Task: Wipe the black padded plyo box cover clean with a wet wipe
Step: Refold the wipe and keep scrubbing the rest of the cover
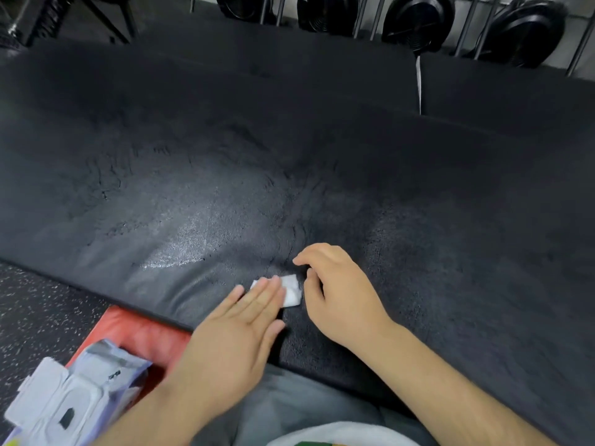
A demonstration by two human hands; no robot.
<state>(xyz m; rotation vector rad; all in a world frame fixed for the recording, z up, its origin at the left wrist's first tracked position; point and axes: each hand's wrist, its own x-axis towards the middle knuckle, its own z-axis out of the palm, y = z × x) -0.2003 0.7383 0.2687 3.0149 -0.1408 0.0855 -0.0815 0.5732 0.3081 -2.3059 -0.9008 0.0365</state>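
The black padded plyo box cover (289,156) fills most of the view, cracked and worn, with a wet sheen near its front edge. A small folded white wet wipe (292,293) lies on the cover close to that edge. My left hand (235,339) lies flat with its fingers straight, and the fingertips press on the wipe's left part. My right hand (335,291) hovers just right of the wipe, fingers curled and slightly apart, holding nothing that I can see.
A pale wet wipe pack (64,397) with its lid flipped up sits at the lower left on a red surface (141,333). Speckled rubber floor (38,317) lies left of the box. Black weight plates (418,20) stand on a rack behind. A second black pad (515,98) adjoins at the far right.
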